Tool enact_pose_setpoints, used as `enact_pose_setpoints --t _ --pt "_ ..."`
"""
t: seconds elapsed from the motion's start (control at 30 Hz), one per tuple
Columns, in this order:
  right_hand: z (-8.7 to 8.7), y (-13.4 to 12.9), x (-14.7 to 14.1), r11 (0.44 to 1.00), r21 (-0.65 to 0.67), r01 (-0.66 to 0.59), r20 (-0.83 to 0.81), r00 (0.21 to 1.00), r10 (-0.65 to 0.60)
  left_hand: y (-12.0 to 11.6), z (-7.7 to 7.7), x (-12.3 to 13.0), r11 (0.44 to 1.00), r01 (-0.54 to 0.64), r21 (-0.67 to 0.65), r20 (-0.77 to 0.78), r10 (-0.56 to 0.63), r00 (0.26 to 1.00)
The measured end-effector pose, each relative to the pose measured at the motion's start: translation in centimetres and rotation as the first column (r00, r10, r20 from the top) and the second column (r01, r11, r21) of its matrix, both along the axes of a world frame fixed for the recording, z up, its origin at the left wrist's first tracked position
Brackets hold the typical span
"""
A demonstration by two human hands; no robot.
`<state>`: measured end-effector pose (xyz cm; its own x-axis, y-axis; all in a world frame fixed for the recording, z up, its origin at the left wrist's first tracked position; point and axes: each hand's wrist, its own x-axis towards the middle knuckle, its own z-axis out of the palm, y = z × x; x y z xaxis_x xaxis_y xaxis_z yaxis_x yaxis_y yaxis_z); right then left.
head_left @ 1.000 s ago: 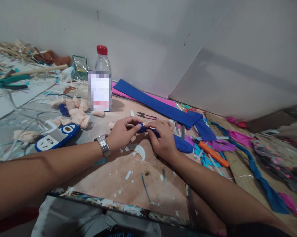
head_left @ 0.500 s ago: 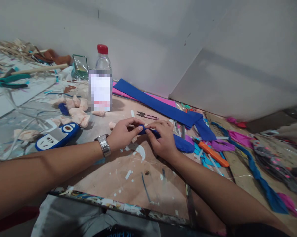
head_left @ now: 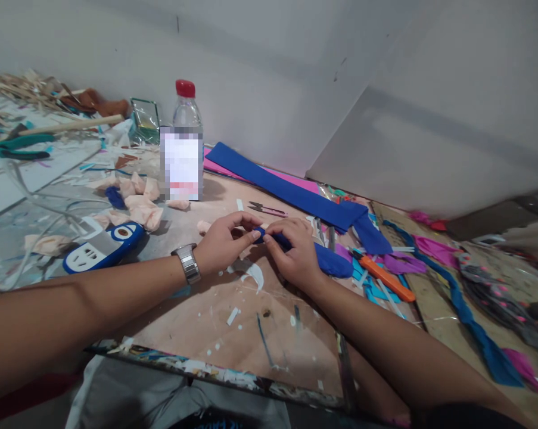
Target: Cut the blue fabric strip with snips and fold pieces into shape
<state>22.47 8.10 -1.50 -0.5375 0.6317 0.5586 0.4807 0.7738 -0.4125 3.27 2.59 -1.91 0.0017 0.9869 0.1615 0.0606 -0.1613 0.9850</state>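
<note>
Between my two hands runs a rolled strip of dark blue fabric (head_left: 333,260), its loose end lying on the board to the right. My left hand (head_left: 228,239), with a metal watch (head_left: 187,263) at the wrist, pinches the left tip of the strip between thumb and forefinger. Close beside it, my right hand (head_left: 294,250) grips the same strip, thumb in front and fingers curled over it. Part of the fabric is hidden under the right hand. Just beyond the fingers lie small thread snips (head_left: 267,210).
A red-capped bottle (head_left: 189,113) stands behind my left hand. Left of it are peach fabric pieces (head_left: 144,213) and a blue-white power strip (head_left: 103,247) with a cable. A long blue fabric band (head_left: 277,189) crosses the back. An orange cutter (head_left: 387,279) lies among scraps at right.
Both hands keep their place on the blue strip. The fingertips have shifted very slightly where they pinch it; everything else looks the same.
</note>
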Motion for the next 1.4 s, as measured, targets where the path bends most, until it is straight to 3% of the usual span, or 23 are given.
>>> enact_pose_setpoints --t 0.33,0.57,1.07,1.4 --pt "-0.1 0.1 0.0 1.000 -0.021 0.008 -0.040 0.999 -0.008 0.0 -0.4 0.0 0.998 0.047 0.037 -0.074 -0.044 0.996" --pt "-0.1 -0.1 0.0 1.000 0.017 -0.026 -0.039 0.999 0.026 0.0 -0.9 0.1 0.988 0.030 0.152 -0.061 -0.021 0.998" --pt "0.4 -0.5 0.0 0.996 0.086 0.017 0.107 0.994 -0.027 0.1 -1.0 0.0 0.991 -0.015 0.130 -0.095 0.027 0.995" --pt "0.5 -0.6 0.0 0.997 0.072 -0.001 0.089 0.996 -0.005 0.1 -1.1 0.0 0.990 -0.003 0.138 -0.072 0.013 0.997"
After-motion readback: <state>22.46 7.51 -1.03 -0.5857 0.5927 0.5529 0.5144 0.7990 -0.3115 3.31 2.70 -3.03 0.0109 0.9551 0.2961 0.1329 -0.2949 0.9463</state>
